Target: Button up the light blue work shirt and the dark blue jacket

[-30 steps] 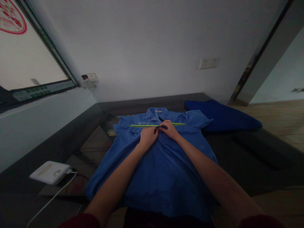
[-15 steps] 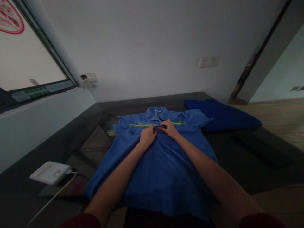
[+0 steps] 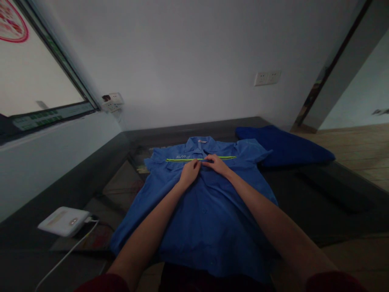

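Note:
A blue short-sleeved shirt (image 3: 209,227) lies front up, its collar at the far side and its hem hanging toward me over the near edge. Yellow-green piping and white lettering run across its chest. My left hand (image 3: 190,171) pinches the front placket just below the piping. From the other side, my right hand (image 3: 216,165) closes its fingertips on the same spot, nearly touching the left. Whatever small part sits between the fingertips, perhaps a button, is too small to make out.
The shirt rests on a dark table (image 3: 188,132) against the wall. Folded darker blue cloth (image 3: 282,148) lies at the right, near a black flat object (image 3: 332,190). On the left is a white device (image 3: 64,221) with a cable (image 3: 67,255). Wall sockets (image 3: 267,78) are behind.
Both hands stay at the placket, with only slight shifts of the fingers. The shirt lies in the same place.

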A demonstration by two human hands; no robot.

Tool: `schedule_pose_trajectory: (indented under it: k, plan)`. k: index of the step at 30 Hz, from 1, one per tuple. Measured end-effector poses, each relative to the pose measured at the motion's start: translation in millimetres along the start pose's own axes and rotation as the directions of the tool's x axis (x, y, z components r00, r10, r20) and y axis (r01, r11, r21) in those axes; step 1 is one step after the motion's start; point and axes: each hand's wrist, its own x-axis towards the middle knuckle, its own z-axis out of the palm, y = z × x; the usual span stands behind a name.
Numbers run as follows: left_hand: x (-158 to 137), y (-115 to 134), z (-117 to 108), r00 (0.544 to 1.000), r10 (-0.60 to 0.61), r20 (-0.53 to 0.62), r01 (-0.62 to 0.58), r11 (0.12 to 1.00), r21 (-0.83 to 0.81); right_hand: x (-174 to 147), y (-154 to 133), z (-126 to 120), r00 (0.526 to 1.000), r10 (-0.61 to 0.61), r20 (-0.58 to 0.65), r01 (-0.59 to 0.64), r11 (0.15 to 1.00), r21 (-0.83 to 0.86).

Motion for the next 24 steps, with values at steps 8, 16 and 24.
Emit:
schedule_pose_trajectory:
  k: [8,16,24]
  plan:
    - [-0.9,-1.5,0.3,1.000,-0.009,-0.010,0.008,1.000,-0.027,-1.6,-7.1,-5.1,0.997,-0.008,0.075,0.010,0.999,-0.033]
    - [0.0,0.0,-6.2,1.000,-0.003,0.022,0.002,0.999,0.037,-3.2,-7.9,-6.9,0.997,-0.027,0.075,0.036,0.992,-0.120]
    - [1.2,1.1,-8.4,0.997,0.049,0.063,-0.049,0.999,-0.009,-3.2,-4.4,-6.8,0.997,-0.029,0.068,0.039,0.988,-0.150]
